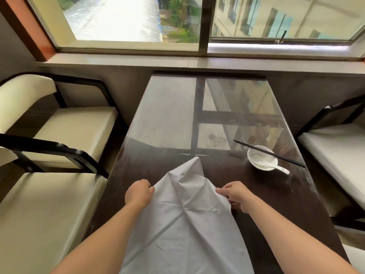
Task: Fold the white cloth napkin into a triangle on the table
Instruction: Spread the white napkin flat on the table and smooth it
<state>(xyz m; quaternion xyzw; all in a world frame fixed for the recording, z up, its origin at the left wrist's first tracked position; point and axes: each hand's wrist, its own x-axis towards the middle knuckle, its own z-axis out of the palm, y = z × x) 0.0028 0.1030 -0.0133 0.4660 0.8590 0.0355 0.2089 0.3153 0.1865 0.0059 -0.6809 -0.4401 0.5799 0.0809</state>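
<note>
The white cloth napkin lies crumpled and stretched lengthwise on the dark glass-topped table, its far corner pointing away from me and its near part running off the bottom of the view. My left hand pinches the napkin's left edge. My right hand grips the right edge opposite it. Both edges are lifted slightly, with creases running between the hands.
A white bowl with a white spoon in it and black chopsticks across its rim stands at the right of the table. Cream-cushioned chairs flank the table on the left and right. A window sill lies beyond.
</note>
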